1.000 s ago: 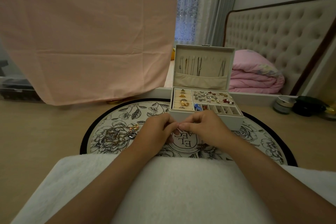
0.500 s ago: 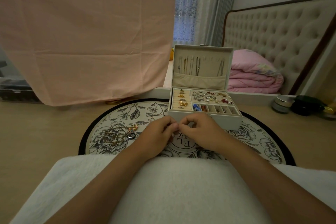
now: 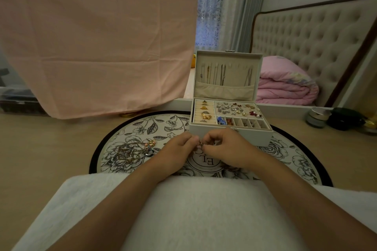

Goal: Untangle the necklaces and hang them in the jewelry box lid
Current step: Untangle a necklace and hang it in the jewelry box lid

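A cream jewelry box [image 3: 230, 131] stands open on a round floral mat [image 3: 130, 128]. Its upright lid [image 3: 227, 63] holds several hanging chains above a fabric pocket. My left hand [image 3: 175, 153] and my right hand [image 3: 230, 149] meet just in front of the box, fingertips pinched on a small pinkish necklace piece [image 3: 201, 143] between them. A tangled heap of necklaces [image 3: 136, 150] lies on the mat to the left of my left hand.
The box tray holds rings, earrings and small charms. A pink cloth [image 3: 91, 36] hangs at the left. A folded pink quilt [image 3: 285, 85] lies behind the box. Small jars [image 3: 318, 117] sit on the floor at right. A white towel [image 3: 193, 214] covers my lap.
The fingertips of both hands have shifted slightly while working the small necklace piece; the two hands stay together in front of the box.
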`<action>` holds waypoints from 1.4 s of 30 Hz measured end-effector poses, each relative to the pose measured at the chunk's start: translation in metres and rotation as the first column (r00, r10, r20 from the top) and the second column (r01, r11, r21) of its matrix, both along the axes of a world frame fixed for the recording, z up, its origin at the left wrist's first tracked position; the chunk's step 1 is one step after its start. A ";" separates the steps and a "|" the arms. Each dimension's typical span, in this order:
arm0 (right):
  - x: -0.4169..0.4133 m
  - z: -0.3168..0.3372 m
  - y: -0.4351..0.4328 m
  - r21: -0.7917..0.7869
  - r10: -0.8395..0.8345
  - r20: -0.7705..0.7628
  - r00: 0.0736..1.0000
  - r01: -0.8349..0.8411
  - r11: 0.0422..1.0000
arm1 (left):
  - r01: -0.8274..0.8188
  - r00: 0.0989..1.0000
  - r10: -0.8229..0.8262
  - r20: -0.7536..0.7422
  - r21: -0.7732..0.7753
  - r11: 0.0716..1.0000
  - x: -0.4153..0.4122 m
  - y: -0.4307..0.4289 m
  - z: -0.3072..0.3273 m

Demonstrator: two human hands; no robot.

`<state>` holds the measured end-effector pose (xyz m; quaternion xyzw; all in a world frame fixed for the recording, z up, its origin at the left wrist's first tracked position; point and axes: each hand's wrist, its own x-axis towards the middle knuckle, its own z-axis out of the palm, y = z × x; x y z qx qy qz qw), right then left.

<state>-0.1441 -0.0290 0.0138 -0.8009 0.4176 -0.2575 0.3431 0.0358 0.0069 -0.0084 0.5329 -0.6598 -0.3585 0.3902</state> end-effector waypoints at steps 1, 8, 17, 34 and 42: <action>-0.001 0.001 -0.001 -0.002 -0.010 0.021 1.000 0.010 1.000 | 0.013 1.000 -0.013 -0.029 0.016 1.000 0.000 0.001 0.001; -0.002 0.008 0.002 0.069 -0.040 0.054 0.998 0.036 0.997 | 0.048 0.983 -0.026 -0.183 0.117 0.992 0.002 0.011 0.011; 0.005 0.006 0.007 0.145 -0.144 0.206 0.968 0.115 0.983 | -0.117 0.975 0.116 -0.189 0.006 0.993 0.001 0.005 0.009; 0.009 0.013 0.006 0.175 -0.100 0.173 0.980 0.069 0.982 | 0.058 0.985 -0.047 -0.164 0.063 0.996 0.012 0.013 0.020; 0.016 0.007 0.010 0.082 -0.177 0.078 0.981 0.171 0.982 | -0.130 0.991 0.136 0.012 -0.223 0.966 0.002 0.008 0.012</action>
